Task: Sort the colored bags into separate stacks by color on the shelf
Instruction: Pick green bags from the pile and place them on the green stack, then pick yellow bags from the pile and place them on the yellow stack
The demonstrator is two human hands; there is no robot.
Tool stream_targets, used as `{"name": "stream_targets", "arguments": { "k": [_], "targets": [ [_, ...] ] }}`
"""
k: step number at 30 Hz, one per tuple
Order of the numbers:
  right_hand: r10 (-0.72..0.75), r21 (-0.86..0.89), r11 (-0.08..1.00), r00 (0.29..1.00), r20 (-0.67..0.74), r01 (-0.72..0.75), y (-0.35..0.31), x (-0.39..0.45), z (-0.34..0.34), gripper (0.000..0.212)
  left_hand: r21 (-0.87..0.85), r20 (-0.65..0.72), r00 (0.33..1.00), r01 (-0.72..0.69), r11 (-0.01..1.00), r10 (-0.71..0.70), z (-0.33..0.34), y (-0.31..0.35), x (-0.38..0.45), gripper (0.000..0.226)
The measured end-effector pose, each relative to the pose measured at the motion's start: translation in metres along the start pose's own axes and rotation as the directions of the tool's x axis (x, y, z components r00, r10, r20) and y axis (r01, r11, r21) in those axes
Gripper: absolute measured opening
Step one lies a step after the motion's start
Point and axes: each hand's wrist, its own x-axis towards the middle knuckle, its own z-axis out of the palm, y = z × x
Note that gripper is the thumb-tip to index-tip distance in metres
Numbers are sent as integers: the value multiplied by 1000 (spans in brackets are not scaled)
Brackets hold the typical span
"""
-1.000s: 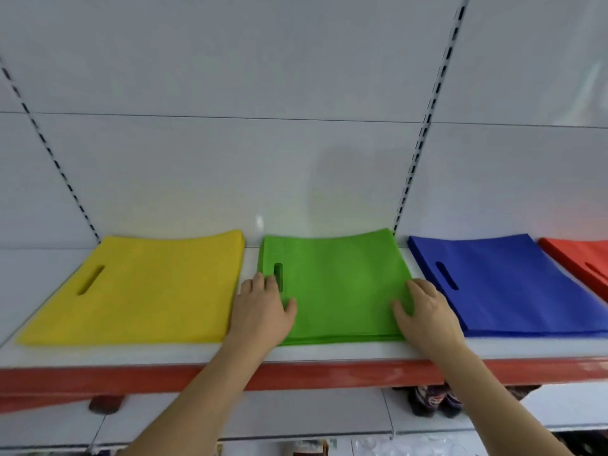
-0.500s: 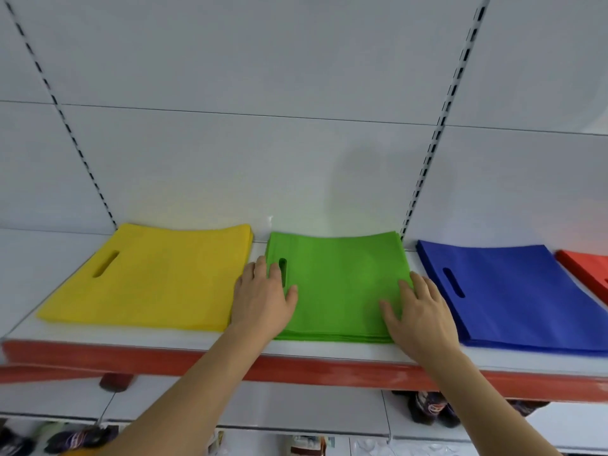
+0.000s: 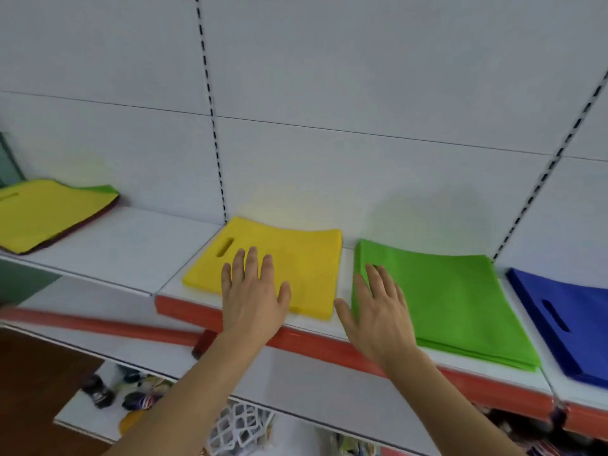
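Observation:
Three sorted stacks lie side by side on the white shelf (image 3: 138, 251): a yellow stack (image 3: 306, 268), a green stack (image 3: 454, 301) and a blue stack (image 3: 572, 320) at the right edge. My left hand (image 3: 253, 291) is spread flat, fingers straight, over the front of the yellow stack. My right hand (image 3: 378, 311) is open with straight fingers over the green stack's left front corner and the gap beside it. Neither hand holds a bag. Far left on the shelf sits a mixed pile (image 3: 46, 215), yellow on top with green and darker bags showing beneath.
The shelf has a red front edge strip (image 3: 329, 343) and a white back panel with slotted uprights (image 3: 214, 133). Bare white shelf lies between the mixed pile and the yellow stack. A lower shelf (image 3: 108, 393) holds small packaged goods and a white mesh item.
Both hands left the green stack and shifted left: the left hand now lies over the yellow stack, the right at the green stack's left corner. The view swung left, revealing the mixed pile.

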Motion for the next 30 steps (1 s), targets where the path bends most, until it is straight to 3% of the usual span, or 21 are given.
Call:
{"name": "stream_targets", "arguments": {
  "k": [7,18,30],
  "targets": [
    [-74,49,996,997,-26,75,-151,7,14,84,47,-3,999,41,998,-41,-41,-142,-20,72],
    [-305,101,948,952,37,300,-379,43,53,82,87,23,956,288,954,-291,-75,-364,-46,72],
    [-374,219,903,927,-26,371,-570,170,106,80,144,9,937,345,928,-350,-88,-547,38,69]
  ]
}}
